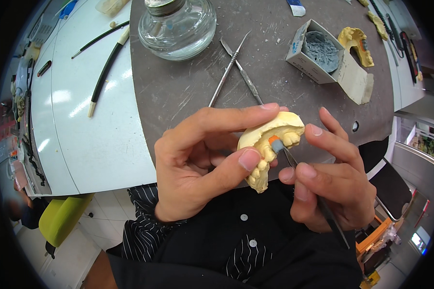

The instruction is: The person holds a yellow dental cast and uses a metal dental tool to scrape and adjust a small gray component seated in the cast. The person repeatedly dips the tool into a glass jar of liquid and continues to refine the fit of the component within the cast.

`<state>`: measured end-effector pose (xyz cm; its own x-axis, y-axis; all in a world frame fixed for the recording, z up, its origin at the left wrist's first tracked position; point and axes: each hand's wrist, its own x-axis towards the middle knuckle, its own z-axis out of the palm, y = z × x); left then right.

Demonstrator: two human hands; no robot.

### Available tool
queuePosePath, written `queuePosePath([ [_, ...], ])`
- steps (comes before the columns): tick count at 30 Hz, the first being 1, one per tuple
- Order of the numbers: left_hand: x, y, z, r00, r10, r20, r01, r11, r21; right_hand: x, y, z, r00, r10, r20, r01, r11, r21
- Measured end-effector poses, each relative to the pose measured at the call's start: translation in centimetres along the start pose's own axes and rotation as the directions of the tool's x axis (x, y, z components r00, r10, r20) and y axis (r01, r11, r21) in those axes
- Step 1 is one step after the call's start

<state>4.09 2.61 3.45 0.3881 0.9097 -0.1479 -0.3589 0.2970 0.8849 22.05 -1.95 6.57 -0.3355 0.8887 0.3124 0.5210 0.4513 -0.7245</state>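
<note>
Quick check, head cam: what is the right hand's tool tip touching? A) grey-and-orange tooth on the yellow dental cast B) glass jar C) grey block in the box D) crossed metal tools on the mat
A: the right hand holds a thin metal instrument whose tip meets the grey-and-orange tooth on the yellow dental cast, which the left hand grips.

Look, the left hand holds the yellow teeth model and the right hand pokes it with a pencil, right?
Not a pencil. The head view shows the right hand working a thin metal tool against the teeth model, which the left hand does hold.
</note>
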Motion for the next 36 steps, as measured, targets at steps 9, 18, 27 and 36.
queuePosePath([
  [9,0.10,-0.11,-0.21,1.000,0.013,0.023,-0.013,1.000,0.014,0.02,-0.16,-0.20,1.000,-0.004,0.021,0.004,1.000,-0.005],
  [18,0.17,-0.14,-0.20,0.999,0.030,0.030,-0.030,1.000,0.007,0.00,-0.28,-0.19,1.000,-0.023,0.012,0.024,0.999,-0.048],
  [27,-0.03,-0.10,0.01,0.999,0.045,-0.001,-0.045,0.999,0.015,0.15,-0.58,0.03,0.999,-0.041,0.003,0.041,0.996,-0.084],
  [36,-0.04,-0.18,0.16,0.998,0.062,-0.017,-0.062,0.998,0.030,0.12,-0.92,0.41,0.999,-0.018,-0.028,0.014,0.993,-0.118],
])
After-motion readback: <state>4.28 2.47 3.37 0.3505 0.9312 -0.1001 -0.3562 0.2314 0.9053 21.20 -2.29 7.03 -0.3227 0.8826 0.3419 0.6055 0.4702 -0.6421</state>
